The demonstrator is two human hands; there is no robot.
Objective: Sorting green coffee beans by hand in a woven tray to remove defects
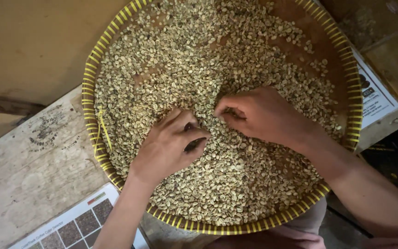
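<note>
A round woven tray with a yellow-banded rim (88, 87) holds a thick layer of pale green coffee beans (185, 60). My left hand (169, 145) rests palm down on the beans near the tray's middle, fingers loosely curled, with dark bits showing between the fingers. My right hand (261, 115) lies just to its right, fingertips pinched together on beans at the pile's centre. Both forearms reach in from the lower edge. Whether either hand encloses beans is hidden.
The tray sits on a worn wooden board (28, 175). A printed sheet with square photo swatches (77, 226) lies at the lower left. Another printed sheet (376, 97) pokes out under the tray's right side. A plain wall (33, 41) stands at the upper left.
</note>
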